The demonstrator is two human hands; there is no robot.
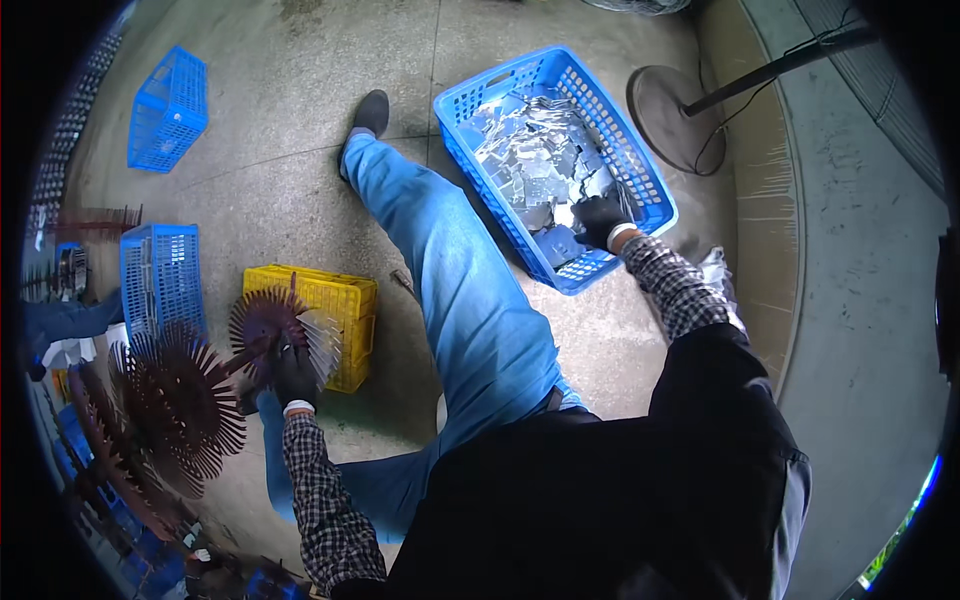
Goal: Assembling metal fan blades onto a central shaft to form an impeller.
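Note:
My right hand, in a dark glove, reaches into a large blue basket at its near right end. Its fingers are bent down among thin, shiny metal plates that lie in a loose heap there. On the left, my left hand, also gloved, is closed beside a round brown rack with radial prongs around its rim. Several silvery plates stand in a fan at the rack's right side, close to the left fingers. What either hand grips is hidden.
A yellow crate stands behind the rack. More pronged discs are at left, with two blue crates farther out. A round-based stand with a cable is beyond the basket, next to the wall. Another person's sleeve shows far left.

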